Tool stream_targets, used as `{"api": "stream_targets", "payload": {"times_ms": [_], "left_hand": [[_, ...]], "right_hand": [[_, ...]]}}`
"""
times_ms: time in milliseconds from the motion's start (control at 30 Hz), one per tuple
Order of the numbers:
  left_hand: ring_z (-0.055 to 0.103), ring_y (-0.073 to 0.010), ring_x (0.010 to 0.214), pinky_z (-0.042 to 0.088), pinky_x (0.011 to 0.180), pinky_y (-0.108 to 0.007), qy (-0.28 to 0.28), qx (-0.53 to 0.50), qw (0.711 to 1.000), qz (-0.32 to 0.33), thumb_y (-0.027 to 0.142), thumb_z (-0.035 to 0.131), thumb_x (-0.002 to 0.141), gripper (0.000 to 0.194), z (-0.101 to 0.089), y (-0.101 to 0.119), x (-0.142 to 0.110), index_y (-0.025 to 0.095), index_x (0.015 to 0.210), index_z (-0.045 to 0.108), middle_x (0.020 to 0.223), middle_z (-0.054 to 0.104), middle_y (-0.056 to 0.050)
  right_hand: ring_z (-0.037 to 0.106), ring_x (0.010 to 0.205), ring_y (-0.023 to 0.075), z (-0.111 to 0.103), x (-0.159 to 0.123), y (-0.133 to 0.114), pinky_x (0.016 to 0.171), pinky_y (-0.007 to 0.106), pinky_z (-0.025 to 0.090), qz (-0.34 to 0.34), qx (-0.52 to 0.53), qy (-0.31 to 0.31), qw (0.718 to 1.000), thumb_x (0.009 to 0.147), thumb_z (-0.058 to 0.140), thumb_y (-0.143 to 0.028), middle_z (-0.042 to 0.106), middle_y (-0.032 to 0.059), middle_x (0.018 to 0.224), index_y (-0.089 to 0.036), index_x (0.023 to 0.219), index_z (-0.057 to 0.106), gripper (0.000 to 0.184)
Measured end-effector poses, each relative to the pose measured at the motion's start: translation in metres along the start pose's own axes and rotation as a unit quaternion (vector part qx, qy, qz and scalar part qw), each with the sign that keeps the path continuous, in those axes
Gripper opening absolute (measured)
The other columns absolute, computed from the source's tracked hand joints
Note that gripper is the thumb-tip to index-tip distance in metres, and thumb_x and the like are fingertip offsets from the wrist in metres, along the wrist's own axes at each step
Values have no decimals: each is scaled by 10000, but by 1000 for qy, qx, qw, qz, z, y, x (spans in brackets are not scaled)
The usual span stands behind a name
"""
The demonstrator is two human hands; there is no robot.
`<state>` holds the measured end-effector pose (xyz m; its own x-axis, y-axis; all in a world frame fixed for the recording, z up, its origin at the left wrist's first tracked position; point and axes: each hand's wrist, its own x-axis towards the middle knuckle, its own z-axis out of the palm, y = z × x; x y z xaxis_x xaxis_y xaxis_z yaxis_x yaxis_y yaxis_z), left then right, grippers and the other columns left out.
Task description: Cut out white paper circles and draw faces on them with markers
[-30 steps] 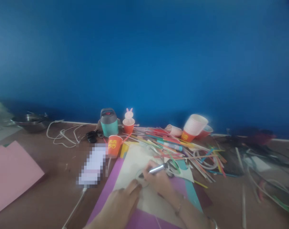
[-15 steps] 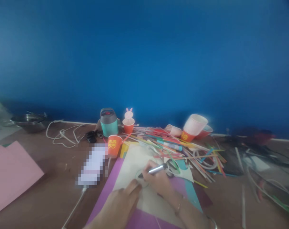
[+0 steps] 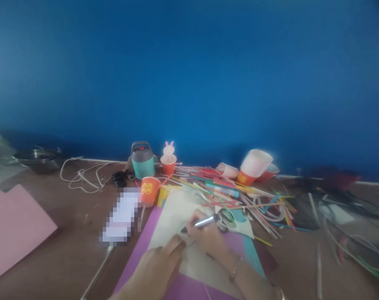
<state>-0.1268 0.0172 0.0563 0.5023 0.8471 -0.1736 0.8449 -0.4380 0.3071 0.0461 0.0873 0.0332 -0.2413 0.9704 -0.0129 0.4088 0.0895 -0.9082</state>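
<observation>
My right hand (image 3: 209,235) is closed around a silver marker with a black tip (image 3: 204,221). The tip is low over the white paper (image 3: 172,208), by a faint curved line; I cannot tell whether it touches. To the left, my left hand (image 3: 159,262) lies on the paper with its fingers stretched forward, near the marker tip, and holds nothing I can see. Beneath the paper are a purple sheet (image 3: 150,227) and a blue-green sheet (image 3: 253,254). Scissors (image 3: 225,218) lie just beyond my right hand, partly hidden.
An orange paper cup (image 3: 149,192) and a phone (image 3: 122,214) are to the left. Farther back stand a teal flask (image 3: 142,164) and a cup with a bunny figure (image 3: 169,160). Coloured strips (image 3: 248,200) and stacked cups (image 3: 254,164) are on the right; pink paper (image 3: 17,233) is far left.
</observation>
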Motion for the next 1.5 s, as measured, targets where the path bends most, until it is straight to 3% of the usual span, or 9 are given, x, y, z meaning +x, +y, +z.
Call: {"api": "stream_targets", "payload": {"times_ms": [467,700,1500], "left_hand": [[666,-160,817,534,770,-281,-23,5,1000,-7,169,297,919,418,-3,2,1,286,1289,453,1334,478,-49],[662,-145,798,528,773,-262,0,-2,1000,1,173,310,923,414,0,0,-1,296,1295,443,1317,486,-52],[665,-141,794,530,764,-253,-8,3,1000,-3,168,307,924,394,-4,2,0,290,1263,466,1293,508,-46]], "right_hand": [[449,534,123,0,-1,-4,525,237,348,5,-2,-6,1000,752,517,-239,505,-52,557,-213,659,478,104],[467,564,123,-1,-1,-4,541,229,356,-7,-9,0,1000,753,528,-232,514,-51,566,-208,664,487,101],[422,556,128,1,1,0,536,245,347,-28,-12,22,999,758,516,-240,430,-55,564,-219,652,436,135]]}}
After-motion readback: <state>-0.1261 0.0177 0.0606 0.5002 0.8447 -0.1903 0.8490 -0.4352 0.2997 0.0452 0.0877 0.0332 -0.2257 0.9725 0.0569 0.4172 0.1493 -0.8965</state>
